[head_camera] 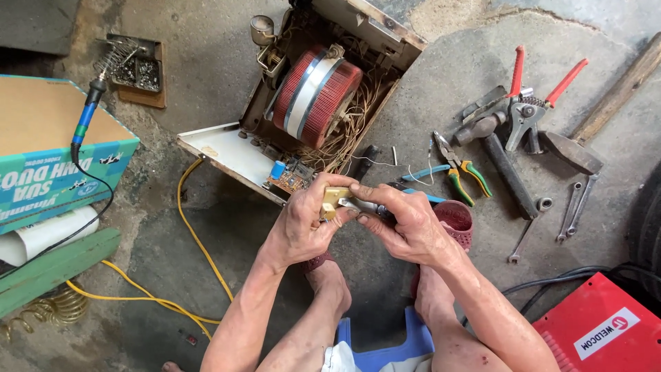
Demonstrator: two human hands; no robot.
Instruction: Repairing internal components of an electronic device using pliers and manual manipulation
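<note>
The left hand [303, 224] and the right hand [406, 224] met over the person's feet, both clamped on a small yellowish part [335, 202] pinched between the fingertips, with a metal piece sticking out toward the right hand. What that metal piece was could not be told.

Just above the hands lay an opened metal case [237, 155], a red wound coil [318, 96] sitting inside it among loose wires. A small circuit board [289, 178] sat at the case's near edge. Right of the case lay pliers [460, 172], red-handled cutters [530, 103] and a hammer [592, 131]. Left of the case stood a cardboard box [55, 148] with a soldering iron [88, 114] on it. A yellow cable [193, 234] ran below the case.
</note>
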